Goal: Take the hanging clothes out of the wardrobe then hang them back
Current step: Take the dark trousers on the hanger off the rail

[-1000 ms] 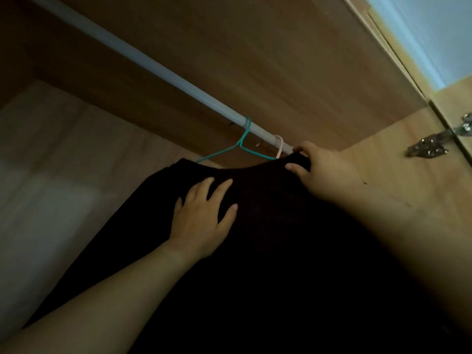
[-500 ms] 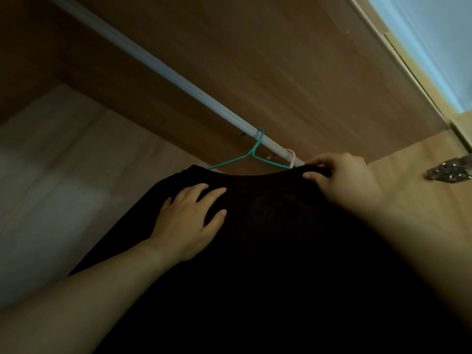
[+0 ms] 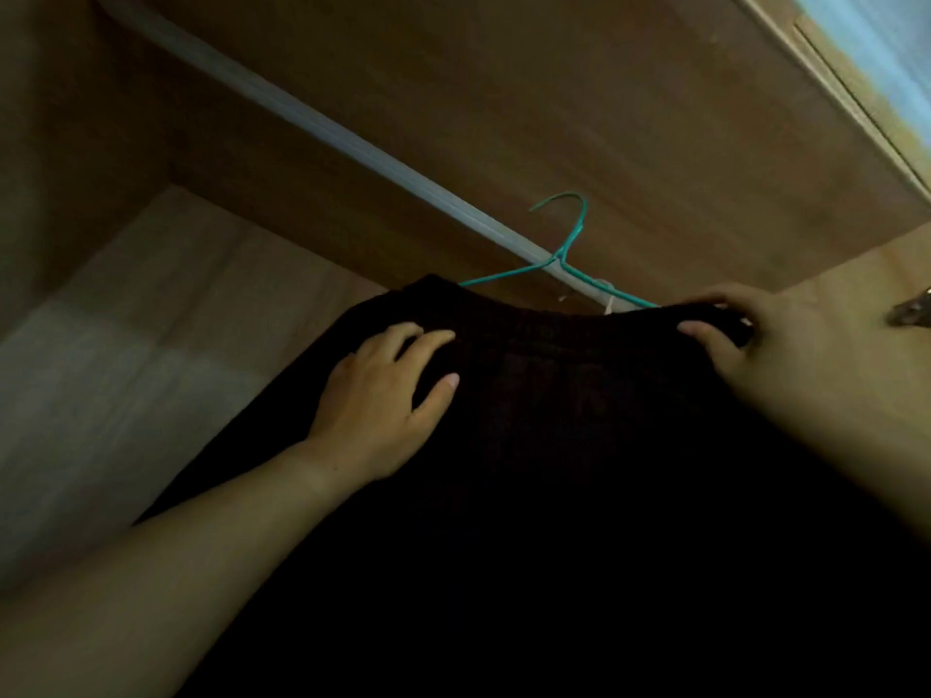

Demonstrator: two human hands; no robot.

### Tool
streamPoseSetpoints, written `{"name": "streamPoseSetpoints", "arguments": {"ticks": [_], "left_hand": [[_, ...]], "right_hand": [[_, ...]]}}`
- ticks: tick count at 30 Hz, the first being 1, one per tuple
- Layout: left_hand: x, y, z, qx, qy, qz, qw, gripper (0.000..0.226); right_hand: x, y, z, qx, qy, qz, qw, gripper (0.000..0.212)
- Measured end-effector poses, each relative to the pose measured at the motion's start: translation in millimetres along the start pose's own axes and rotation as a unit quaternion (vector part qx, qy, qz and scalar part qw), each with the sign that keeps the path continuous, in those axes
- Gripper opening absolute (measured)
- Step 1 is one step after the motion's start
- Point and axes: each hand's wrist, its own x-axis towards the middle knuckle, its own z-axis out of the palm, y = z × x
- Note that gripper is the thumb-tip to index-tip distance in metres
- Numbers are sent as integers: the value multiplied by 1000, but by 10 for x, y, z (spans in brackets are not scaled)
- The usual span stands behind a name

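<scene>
From the head camera, looking up into the wardrobe (image 3: 554, 93), a pale rail (image 3: 302, 124) runs diagonally from the upper left down toward the right, under the brown top panel. A black garment (image 3: 579, 471) fills the lower middle of the picture, draped on a thin teal hanger (image 3: 565, 254) whose two arms show just above the cloth's upper edge. The hanger's neck crosses the rail, and its hook curls in the air above the rail line, against the top panel rather than wrapped around the rail. The left hand (image 3: 383, 395) lies on the front of the garment near its upper left, fingers spread and only slightly bent, pressing the cloth without gripping it. The right hand (image 3: 786, 355) holds the garment's top right corner, thumb on the near face and fingers hooked over the upper edge; whether it also holds the hanger wire inside cannot be told. A small pale object beside the rail is too blurred to identify. A metal hinge (image 3: 913, 312) shows at the far right edge.
</scene>
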Motion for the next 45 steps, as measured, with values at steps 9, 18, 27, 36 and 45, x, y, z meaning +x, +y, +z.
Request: {"name": "streamPoseSetpoints", "arguments": {"ticks": [9,18,27,36,45], "left_hand": [[-691,-71,-325,52,-45,5,998,67],[-2250,-19,-458,-59,-97,-38,993,42],[-3160,580,-1074,-79,-123,-112,983,36],[-3419,1874,-2172,-16,-124,-142,982,5],[-3790,3600,-3438,110,-135,-173,969,22]], "right_hand": [[-1249,-270,-250,83,-64,8,994,25],[-2576,-608,-514,158,-228,34,960,34],[-3368,-854,-1113,216,-279,72,933,27],[-3775,-763,-2061,330,-244,100,906,31],[-4126,-784,-3416,477,-194,176,839,24]]}}
